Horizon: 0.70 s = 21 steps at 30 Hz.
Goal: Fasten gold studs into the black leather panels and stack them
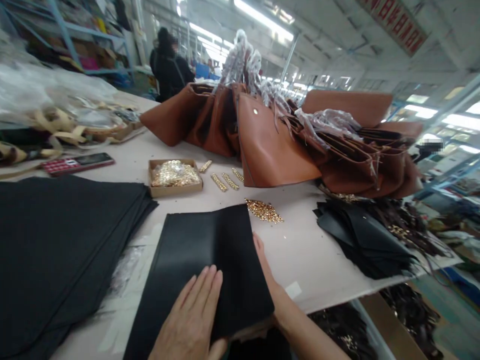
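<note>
A black leather-like panel [187, 240] lies in front of me, with a soft bend down its middle. My left hand [191, 315] rests palm down on its near part, fingers straight and close together. Along the panel's right edge is my right hand [265, 257], its visible finger stretched out; the other fingers are hidden by the panel. Just past the panel's far right corner lies a small heap of gold metal pieces [264, 211]. Short gold chain strips [225, 181] lie beyond it, beside a small cardboard box [176, 190] full of gold hardware.
Black sheets [63, 240] are stacked at left, with a phone [80, 163] behind them. Brown leather bags [273, 140] with plastic-wrapped handles fill the table's far side. More black pieces [363, 240] lie near the right edge. A person [168, 67] stands in the background.
</note>
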{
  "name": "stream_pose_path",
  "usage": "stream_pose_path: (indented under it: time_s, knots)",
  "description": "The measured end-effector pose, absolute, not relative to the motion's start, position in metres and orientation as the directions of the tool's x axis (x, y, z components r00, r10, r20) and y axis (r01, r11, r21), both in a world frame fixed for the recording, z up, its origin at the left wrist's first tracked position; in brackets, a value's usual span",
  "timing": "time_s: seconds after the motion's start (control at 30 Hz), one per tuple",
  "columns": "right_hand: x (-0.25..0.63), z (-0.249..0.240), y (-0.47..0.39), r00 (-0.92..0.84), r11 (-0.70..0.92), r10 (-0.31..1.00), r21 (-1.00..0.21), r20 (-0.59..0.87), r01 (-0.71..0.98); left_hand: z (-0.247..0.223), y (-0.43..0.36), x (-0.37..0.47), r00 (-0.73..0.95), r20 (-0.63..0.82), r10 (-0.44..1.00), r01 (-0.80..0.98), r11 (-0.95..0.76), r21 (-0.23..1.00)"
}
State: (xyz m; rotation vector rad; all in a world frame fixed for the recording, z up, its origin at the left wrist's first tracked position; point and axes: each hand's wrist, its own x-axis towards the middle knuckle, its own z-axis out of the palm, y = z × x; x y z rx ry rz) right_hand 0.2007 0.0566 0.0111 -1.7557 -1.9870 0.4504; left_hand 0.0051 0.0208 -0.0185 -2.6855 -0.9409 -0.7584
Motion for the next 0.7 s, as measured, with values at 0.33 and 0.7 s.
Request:
stream_pose_path:
  time_s: [0.33, 0.7]
  knots:
    - [0.334, 0.010, 0.074, 0.213, -0.153, 0.959, -0.288, 0.187, 0.945, -0.053, 0.034, -0.016, 0.742, 0.548, 0.387, 0.507, -0.858, -0.080]
    - [0.337, 0.013, 0.105, 0.047, -0.050, 0.998, 0.100, 0.029, 0.994, -0.057, 0.031, -0.022, 0.734, 0.529, 0.426, 0.529, -0.847, -0.052]
